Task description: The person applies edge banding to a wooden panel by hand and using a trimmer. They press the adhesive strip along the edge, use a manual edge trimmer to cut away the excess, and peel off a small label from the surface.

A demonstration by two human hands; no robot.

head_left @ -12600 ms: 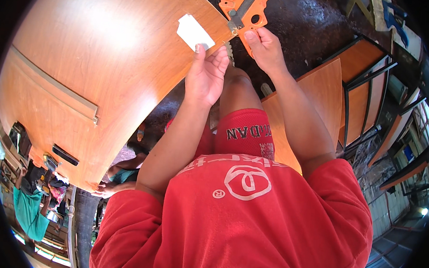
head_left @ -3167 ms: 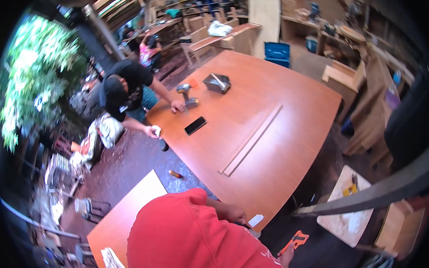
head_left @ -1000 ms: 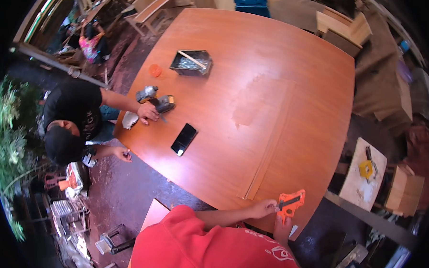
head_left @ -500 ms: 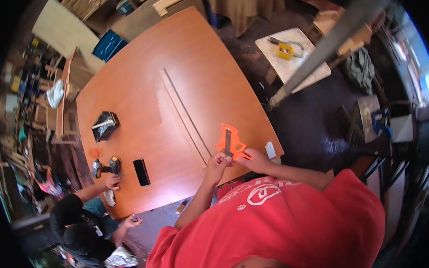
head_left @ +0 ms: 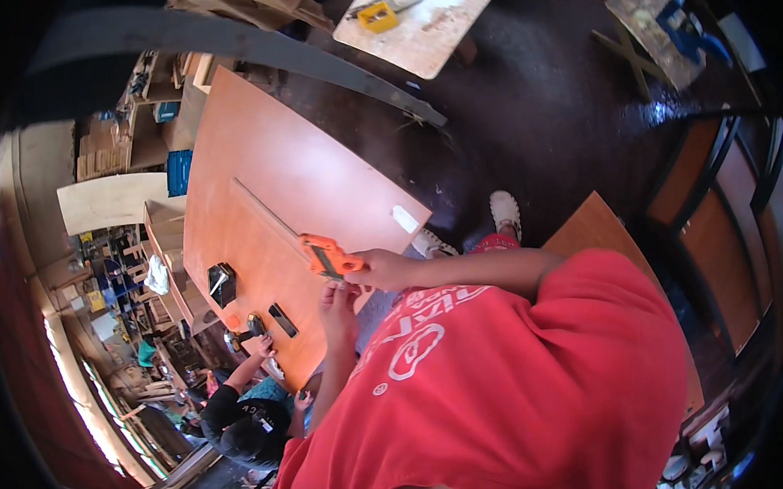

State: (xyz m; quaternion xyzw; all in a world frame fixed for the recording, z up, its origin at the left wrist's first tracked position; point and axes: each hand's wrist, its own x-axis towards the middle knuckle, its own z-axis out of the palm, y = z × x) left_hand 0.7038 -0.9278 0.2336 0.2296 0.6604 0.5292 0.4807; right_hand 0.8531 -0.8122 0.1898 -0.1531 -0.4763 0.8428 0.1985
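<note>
My right hand [head_left: 380, 270] is closed around the grip end of an orange plastic tool [head_left: 323, 254] with a dark bar set in it. Its exact kind I cannot make out. Just below the tool, my left hand [head_left: 338, 300] has its fingers pinched together by the tool's lower edge; whatever lies between them is too small to name. The tool is held over the near edge of a large reddish-brown wooden panel [head_left: 239, 133]. Past the tool, a thin wooden strip [head_left: 271, 209] lies on the panel.
On the panel are a black open container [head_left: 222, 284], a phone [head_left: 282, 320], a cordless drill [head_left: 255, 324] and a white piece [head_left: 405, 218]. A co-worker [head_left: 257, 426] reaches over its edge. A grey post [head_left: 243, 39] crosses above; a small table [head_left: 418, 36] stands beyond.
My view has swung to the right, with my body turned and the panel now farther left. The orange tool stays in my right hand and has tilted to point leftward.
</note>
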